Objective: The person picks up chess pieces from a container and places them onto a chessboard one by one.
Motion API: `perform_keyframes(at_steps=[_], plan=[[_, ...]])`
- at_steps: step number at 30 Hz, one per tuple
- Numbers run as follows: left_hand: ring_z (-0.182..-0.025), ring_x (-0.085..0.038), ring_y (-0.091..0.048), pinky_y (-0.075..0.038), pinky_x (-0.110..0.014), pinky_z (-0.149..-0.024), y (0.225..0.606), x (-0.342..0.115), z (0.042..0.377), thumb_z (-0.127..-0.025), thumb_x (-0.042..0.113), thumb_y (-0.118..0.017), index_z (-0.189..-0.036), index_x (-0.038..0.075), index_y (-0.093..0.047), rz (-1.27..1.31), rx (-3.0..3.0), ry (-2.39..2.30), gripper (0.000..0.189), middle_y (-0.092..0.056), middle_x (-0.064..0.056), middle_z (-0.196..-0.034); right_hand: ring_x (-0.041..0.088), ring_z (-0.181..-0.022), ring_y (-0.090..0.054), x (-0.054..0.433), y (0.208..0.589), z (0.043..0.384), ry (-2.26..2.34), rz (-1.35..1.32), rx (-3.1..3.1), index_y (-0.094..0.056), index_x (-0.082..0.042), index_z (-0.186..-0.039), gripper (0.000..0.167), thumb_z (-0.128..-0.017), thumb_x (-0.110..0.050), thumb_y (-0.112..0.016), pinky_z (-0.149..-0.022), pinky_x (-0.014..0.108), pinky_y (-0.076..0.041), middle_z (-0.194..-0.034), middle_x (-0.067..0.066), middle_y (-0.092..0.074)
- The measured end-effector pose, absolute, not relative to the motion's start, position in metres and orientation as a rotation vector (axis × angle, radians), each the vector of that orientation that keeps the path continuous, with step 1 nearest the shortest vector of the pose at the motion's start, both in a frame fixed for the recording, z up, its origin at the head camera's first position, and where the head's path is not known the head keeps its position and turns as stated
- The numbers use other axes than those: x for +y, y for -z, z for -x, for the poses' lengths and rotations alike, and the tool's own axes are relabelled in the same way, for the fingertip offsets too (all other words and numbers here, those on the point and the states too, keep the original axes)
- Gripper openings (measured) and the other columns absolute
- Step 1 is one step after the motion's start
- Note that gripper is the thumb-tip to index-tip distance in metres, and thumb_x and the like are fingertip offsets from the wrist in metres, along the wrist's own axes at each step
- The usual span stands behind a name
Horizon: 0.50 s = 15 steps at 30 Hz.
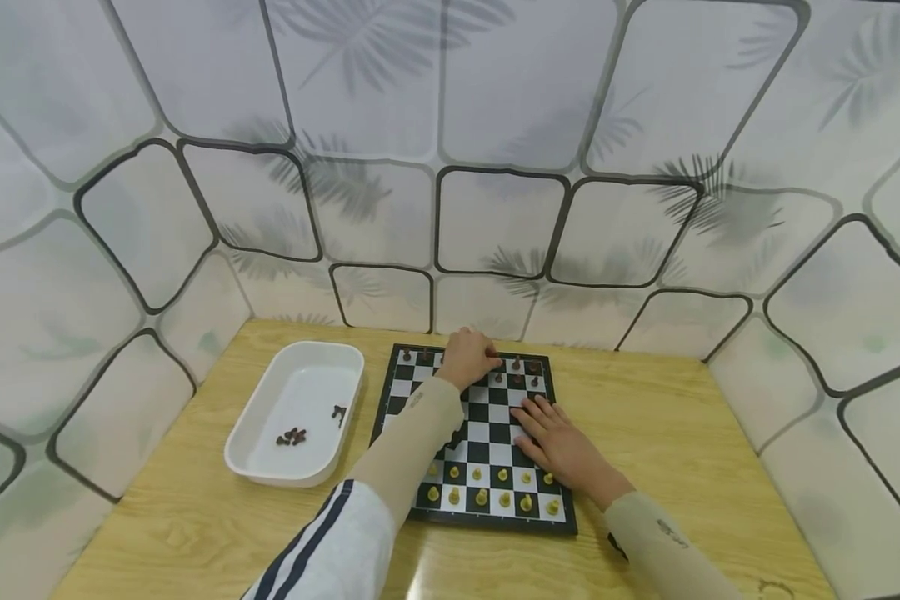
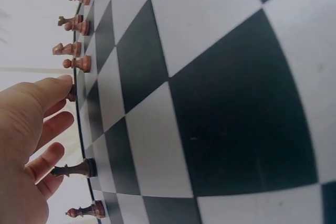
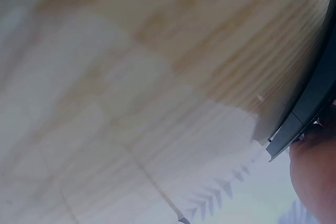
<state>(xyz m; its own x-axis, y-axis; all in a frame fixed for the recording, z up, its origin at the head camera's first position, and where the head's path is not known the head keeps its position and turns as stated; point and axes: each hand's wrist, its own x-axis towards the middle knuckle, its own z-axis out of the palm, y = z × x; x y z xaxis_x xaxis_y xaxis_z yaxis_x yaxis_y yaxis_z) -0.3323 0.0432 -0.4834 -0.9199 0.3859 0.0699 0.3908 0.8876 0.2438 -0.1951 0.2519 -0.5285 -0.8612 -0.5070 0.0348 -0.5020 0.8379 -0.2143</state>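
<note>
A black-and-white chessboard [image 1: 478, 412] lies on the table, with yellow chess pieces [image 1: 482, 497] along the near side and brown pieces [image 1: 517, 364] at the far side. My left hand [image 1: 468, 358] reaches to the far edge; in the left wrist view its thumb and fingers pinch a brown chess piece [image 2: 72, 94], mostly hidden. A dark piece with a tall top [image 2: 74, 169] stands close to the lower fingers, beside a reddish-brown bishop [image 2: 86, 211]. My right hand [image 1: 558, 446] rests with fingers extended on the board's right side; the right wrist view shows little of it, beside the board's dark edge [image 3: 302, 116].
Left of the board stands a white plastic tray [image 1: 249, 425] holding several brown pieces [image 1: 292, 437]. The wooden table [image 1: 645, 400] meets patterned walls [image 1: 495, 221] at the back and sides. My left forearm covers part of the board's left side.
</note>
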Motion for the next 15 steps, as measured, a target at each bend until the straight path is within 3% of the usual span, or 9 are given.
perform_keyframes(at_steps=[15], plan=[[-0.113,-0.025,-0.063,-0.048,-0.045,-0.108,0.4876,0.0472,0.3299,-0.101,0.048,-0.068,-0.114,0.029,-0.083,0.553,-3.048,0.329,0.027,-0.078,0.006,-0.115,0.044,-0.157,-0.031,0.2508,0.5264,0.1939,0.345,0.818,2.999,-0.047,-0.007,-0.158,0.059,-0.111,-0.043,-0.049,-0.127,0.062,-0.027,-0.166,0.021,-0.041]])
